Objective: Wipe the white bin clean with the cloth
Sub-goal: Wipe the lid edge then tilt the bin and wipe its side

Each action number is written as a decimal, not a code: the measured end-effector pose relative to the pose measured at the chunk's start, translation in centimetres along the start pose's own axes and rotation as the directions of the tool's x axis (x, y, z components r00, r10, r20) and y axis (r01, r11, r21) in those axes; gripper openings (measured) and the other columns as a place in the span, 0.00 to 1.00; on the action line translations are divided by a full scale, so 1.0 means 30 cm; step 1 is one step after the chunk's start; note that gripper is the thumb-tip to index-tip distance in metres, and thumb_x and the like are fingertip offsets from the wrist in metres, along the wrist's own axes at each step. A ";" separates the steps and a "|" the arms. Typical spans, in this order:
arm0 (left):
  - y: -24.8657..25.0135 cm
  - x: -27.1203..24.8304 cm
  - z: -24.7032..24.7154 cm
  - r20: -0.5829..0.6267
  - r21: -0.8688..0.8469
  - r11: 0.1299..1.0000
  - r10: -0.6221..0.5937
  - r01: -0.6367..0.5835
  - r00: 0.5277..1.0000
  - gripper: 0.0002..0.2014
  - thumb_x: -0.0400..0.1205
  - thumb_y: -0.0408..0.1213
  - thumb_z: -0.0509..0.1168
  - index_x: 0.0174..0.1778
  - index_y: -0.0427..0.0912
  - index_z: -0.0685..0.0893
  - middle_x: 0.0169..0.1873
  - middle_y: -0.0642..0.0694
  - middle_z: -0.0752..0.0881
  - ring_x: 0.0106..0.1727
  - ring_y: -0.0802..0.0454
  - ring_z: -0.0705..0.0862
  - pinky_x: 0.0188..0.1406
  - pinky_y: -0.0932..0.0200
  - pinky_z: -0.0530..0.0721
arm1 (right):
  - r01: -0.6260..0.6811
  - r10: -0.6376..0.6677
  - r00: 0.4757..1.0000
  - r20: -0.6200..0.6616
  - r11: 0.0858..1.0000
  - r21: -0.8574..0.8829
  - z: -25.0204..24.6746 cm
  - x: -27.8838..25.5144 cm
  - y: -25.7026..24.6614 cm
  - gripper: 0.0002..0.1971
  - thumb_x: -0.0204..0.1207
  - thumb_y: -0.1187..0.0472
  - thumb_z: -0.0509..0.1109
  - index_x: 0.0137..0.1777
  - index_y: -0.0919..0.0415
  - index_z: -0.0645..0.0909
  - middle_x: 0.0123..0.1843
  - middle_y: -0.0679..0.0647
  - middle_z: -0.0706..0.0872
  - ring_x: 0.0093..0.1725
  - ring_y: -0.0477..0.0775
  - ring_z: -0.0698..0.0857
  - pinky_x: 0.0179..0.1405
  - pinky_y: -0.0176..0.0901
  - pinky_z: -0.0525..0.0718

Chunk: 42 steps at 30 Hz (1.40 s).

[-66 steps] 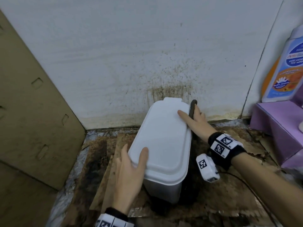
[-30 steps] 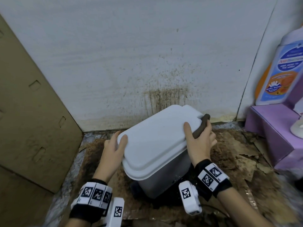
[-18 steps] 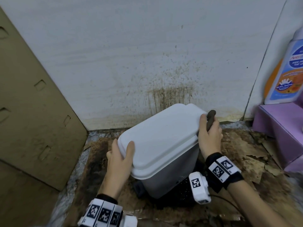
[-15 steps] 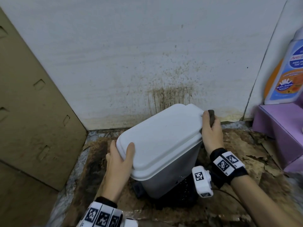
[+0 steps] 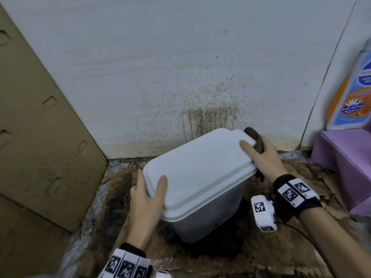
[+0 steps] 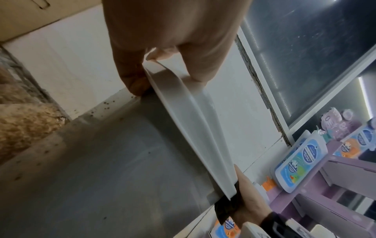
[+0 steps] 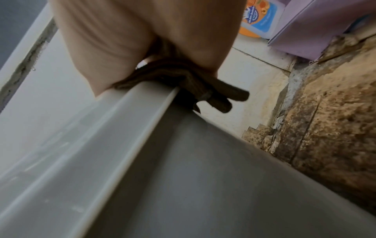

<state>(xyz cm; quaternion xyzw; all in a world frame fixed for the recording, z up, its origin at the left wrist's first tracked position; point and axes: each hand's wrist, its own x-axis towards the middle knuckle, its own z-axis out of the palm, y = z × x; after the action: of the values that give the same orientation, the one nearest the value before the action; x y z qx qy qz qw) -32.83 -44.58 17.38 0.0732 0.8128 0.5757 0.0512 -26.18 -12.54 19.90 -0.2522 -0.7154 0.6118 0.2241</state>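
Observation:
The white bin [image 5: 200,177] stands on stained cardboard near the wall, turned at an angle, its lid closed. My left hand [image 5: 148,195] grips the lid's near left corner, thumb on top and fingers under the rim [image 6: 183,103]. My right hand [image 5: 261,157] holds a dark brown cloth [image 5: 256,138] against the lid's far right edge, thumb on the lid. In the right wrist view the folded cloth [image 7: 195,82] is pinched between my palm and the lid rim [image 7: 130,125]. The bin's grey side [image 6: 101,169] carries small dark specks.
A stained white wall [image 5: 208,117] rises just behind the bin. A tan cardboard panel [image 5: 40,137] leans at the left. A purple shelf [image 5: 345,157] with an orange-and-blue bottle [image 5: 353,97] stands at the right. Torn, dirty cardboard [image 5: 301,247] covers the floor.
The bin has been swung from lengthwise to diagonal. My left hand moved to the lid's near left corner; my right hand with the cloth slid a little along the far right edge.

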 end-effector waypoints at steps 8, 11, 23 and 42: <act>0.089 0.116 -0.035 0.130 -0.081 0.996 0.044 -0.033 0.991 0.24 0.85 0.58 0.67 0.78 0.66 0.72 0.74 0.63 0.79 0.69 0.61 0.82 0.74 0.44 0.81 | 0.010 0.003 0.972 -0.233 0.998 0.057 0.036 -0.159 0.071 0.40 0.71 0.35 0.74 0.82 0.42 0.66 0.75 0.42 0.75 0.77 0.51 0.73 0.77 0.62 0.75; 0.104 0.160 -0.054 0.172 -0.036 0.999 0.026 -0.020 0.985 0.34 0.86 0.57 0.65 0.88 0.58 0.63 0.84 0.58 0.70 0.78 0.55 0.75 0.80 0.41 0.76 | 0.007 0.001 0.940 -0.341 1.000 0.021 0.073 -0.235 0.081 0.41 0.74 0.35 0.71 0.84 0.47 0.63 0.80 0.50 0.72 0.82 0.56 0.66 0.80 0.64 0.69; 0.052 0.223 -0.057 0.189 0.015 1.000 -0.006 0.003 0.982 0.40 0.85 0.65 0.62 0.91 0.57 0.56 0.89 0.50 0.63 0.86 0.45 0.67 0.83 0.39 0.70 | 0.048 -0.002 0.925 -0.381 0.993 0.112 0.057 -0.239 0.079 0.22 0.92 0.53 0.54 0.83 0.55 0.68 0.77 0.52 0.78 0.76 0.52 0.76 0.71 0.45 0.73; 0.039 0.202 -0.034 0.198 0.100 0.956 0.251 -0.274 0.948 0.24 0.94 0.43 0.56 0.88 0.53 0.68 0.86 0.62 0.62 0.87 0.65 0.59 0.89 0.52 0.57 | 0.413 -0.214 0.907 0.363 0.285 -0.865 0.509 -0.322 -0.158 0.34 0.86 0.52 0.36 0.87 0.71 0.54 0.88 0.71 0.56 0.88 0.69 0.54 0.86 0.63 0.53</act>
<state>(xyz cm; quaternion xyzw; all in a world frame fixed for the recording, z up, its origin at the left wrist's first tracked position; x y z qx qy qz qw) -38.89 -44.06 18.83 0.2367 0.8224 0.5154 0.0439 -28.74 -30.89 22.17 -0.1327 -0.9848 0.0616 0.0935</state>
